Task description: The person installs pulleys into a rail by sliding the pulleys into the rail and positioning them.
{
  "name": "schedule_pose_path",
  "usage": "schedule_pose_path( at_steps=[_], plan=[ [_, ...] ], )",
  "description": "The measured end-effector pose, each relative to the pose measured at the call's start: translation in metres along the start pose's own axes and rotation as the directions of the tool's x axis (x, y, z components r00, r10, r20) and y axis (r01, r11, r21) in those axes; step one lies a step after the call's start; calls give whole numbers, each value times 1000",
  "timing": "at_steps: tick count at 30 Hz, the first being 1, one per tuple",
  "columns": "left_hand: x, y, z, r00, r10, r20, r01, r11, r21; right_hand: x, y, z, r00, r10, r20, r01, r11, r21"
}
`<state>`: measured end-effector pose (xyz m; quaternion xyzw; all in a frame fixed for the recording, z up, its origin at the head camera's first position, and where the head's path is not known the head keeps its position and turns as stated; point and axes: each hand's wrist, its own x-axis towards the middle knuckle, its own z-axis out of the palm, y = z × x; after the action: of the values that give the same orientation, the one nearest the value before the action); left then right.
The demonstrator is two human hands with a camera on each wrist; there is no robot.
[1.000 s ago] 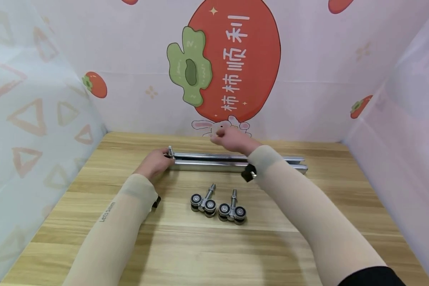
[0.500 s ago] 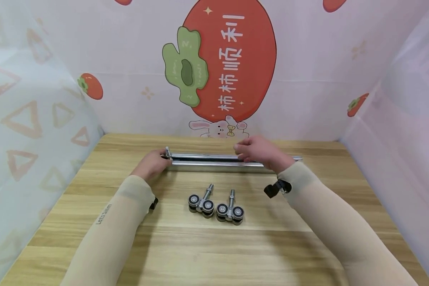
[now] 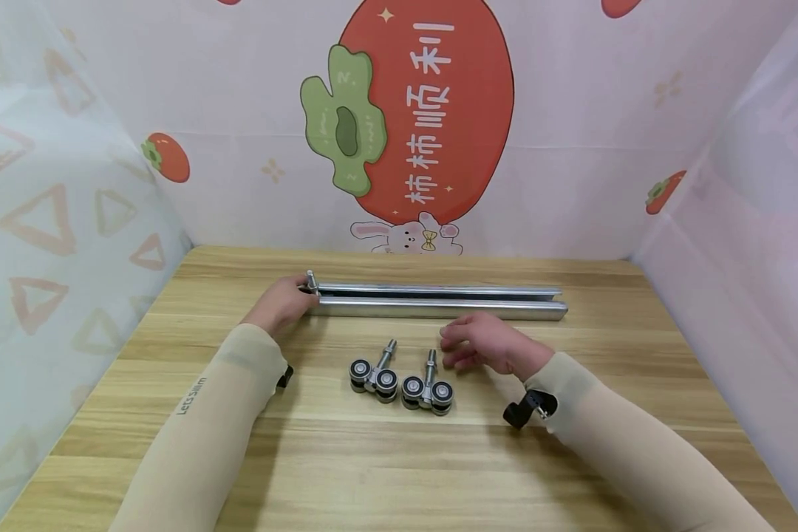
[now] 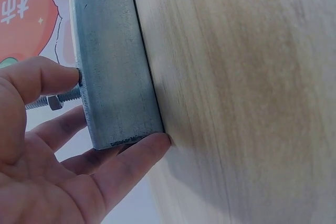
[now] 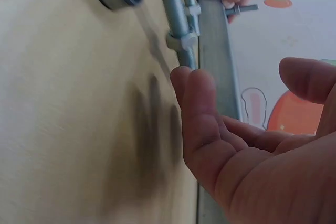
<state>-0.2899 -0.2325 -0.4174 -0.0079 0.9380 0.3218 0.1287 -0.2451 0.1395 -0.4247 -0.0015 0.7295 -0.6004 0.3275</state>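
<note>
A long silvery metal track (image 3: 439,310) with a slot along its top lies crosswise near the back of the table. My left hand (image 3: 281,303) holds its left end; in the left wrist view, the thumb is at one edge of the track (image 4: 115,56) and fingers reach round the end. Beside the thumb, a threaded bolt (image 3: 312,281) with a nut sticks up from the slot; what carries it is hidden. Two roller trolleys with bolts, the left trolley (image 3: 374,379) and the right trolley (image 3: 428,394), lie in front. My right hand (image 3: 482,343) hovers near the right trolley, fingers loosely bent, holding nothing.
The wooden table (image 3: 386,473) meets a printed cloth backdrop (image 3: 572,185) behind the track. Cloth walls also stand along the left and right sides.
My right hand has come from above the track toward me and to the right, down near the right trolley. My left hand stays at the track's end; the trolleys have not moved.
</note>
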Motion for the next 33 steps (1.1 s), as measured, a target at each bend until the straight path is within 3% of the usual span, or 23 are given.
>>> schedule_pose_path(
  at_steps=[6, 15, 23, 33],
  plan=[
    [-1, 1, -1, 1000, 4, 1, -4, 1000, 0, -7, 10, 7, 999, 36, 9, -37, 993, 111],
    [2, -1, -1, 1000, 6, 8, -6, 1000, 4, -11, 17, 19, 999, 15, 43, -23, 982, 185],
    [3, -5, 1, 1000, 8, 7, -8, 1000, 21, -9, 20, 28, 999, 46, -14, -41, 963, 266],
    [1, -3, 1, 1000, 14, 8, -14, 1000, 5, -6, 19, 39, 998, 63, -22, -56, 969, 242]
  ],
)
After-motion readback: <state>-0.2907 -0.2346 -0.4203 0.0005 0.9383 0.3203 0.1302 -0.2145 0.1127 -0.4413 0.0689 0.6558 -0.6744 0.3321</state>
